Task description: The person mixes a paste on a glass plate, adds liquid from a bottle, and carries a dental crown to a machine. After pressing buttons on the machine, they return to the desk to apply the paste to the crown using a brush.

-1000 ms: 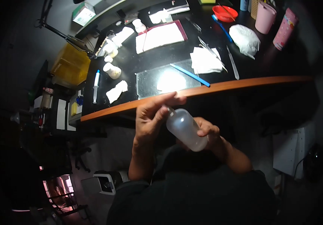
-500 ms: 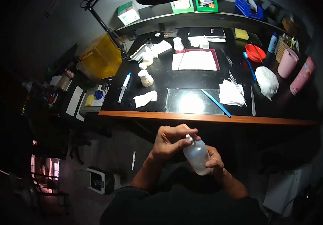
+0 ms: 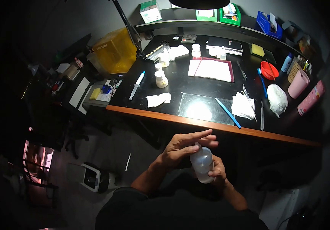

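A translucent white bottle [image 3: 202, 165] with a small white tip is in front of my chest, tilted slightly. Its lower side is gripped by my right hand [image 3: 218, 171], with the thumb across the front. My left hand [image 3: 180, 149] is beside the bottle's top, fingers stretched out above it and thumb by the tip, which it partly hides. On the desk just beyond lie a glass plate [image 3: 195, 109], a blue stick-like tool [image 3: 228, 112] across its right corner, and white paper sheets [image 3: 242, 106] with tweezers [image 3: 249, 97] on top.
The wooden desk edge [image 3: 165, 117] runs just beyond my hands. Left on the desk are a syringe [image 3: 137, 86], a white jar [image 3: 161, 79] and a crumpled tissue [image 3: 159, 100]. A red bowl [image 3: 268, 72] and white bag [image 3: 277, 99] are right. A bin [image 3: 92, 178] stands on the floor.
My left hand's fingers have straightened and spread above the bottle's top, where they were bent around its tip. The bottle stays in my right hand. The view has shifted and turned slightly.
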`<state>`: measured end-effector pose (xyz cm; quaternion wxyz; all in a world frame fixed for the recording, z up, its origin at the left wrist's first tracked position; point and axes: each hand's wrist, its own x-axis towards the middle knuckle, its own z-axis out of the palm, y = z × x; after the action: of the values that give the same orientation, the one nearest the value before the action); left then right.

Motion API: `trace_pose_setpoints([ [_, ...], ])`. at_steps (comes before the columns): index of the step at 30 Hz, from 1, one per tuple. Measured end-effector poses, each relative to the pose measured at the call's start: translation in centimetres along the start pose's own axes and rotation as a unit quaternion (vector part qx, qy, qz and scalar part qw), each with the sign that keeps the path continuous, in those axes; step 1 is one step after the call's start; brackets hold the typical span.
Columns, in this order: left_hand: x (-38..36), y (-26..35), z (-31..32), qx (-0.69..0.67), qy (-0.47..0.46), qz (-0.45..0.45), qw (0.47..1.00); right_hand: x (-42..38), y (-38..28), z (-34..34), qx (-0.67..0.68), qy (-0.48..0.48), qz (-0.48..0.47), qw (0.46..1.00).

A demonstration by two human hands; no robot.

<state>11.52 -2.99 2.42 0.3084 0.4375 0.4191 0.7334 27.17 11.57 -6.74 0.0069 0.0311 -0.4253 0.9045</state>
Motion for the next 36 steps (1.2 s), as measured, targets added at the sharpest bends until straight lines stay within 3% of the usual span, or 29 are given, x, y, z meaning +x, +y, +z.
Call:
trace_pose_setpoints([
  [4, 0.3, -0.9, -0.6, 0.14, 0.029, 0.094, 0.985, 0.2, 0.0, 0.4, -0.086, 0.047, -0.046, 0.994],
  [6, -0.6, -1.5, -1.3, 0.183, 0.052, 0.088, 0.978, 0.2, 0.3, -0.1, -0.109, 0.052, -0.054, 0.991],
  [11, -1.1, 0.2, -0.7, -0.006, 0.022, -0.031, 0.999, 0.1, -0.1, -0.2, -0.031, 0.003, 0.0, 1.0],
  [14, -0.8, 0.5, -0.5, -0.018, 0.029, -0.005, 0.999, -0.2, 0.7, -0.2, -0.06, 0.013, -0.028, 0.998],
  [17, -1.5, -0.8, -0.8, 0.127, 0.082, 0.06, 0.987, 0.0, 0.8, -0.3, -0.13, 0.033, -0.076, 0.988],
  [22, -1.1, -1.0, -0.5, 0.043, 0.061, 0.049, 0.996, -0.6, 0.1, -0.3, 0.016, -0.009, 0.043, 0.999],
  [27, -1.6, -2.2, 0.1, 0.071, 0.028, 0.029, 0.997, -0.7, -0.3, -0.1, 0.039, -0.032, 0.049, 0.997],
  [30, -1.5, -1.8, 0.9, 0.214, -0.033, 0.021, 0.976, 0.1, -0.2, 0.9, 0.015, 0.07, -0.056, 0.996],
  [36, -1.2, -1.2, 0.9, 0.212, 0.013, 0.03, 0.977, -0.1, -0.6, 1.1, -0.045, 0.046, -0.126, 0.99],
])
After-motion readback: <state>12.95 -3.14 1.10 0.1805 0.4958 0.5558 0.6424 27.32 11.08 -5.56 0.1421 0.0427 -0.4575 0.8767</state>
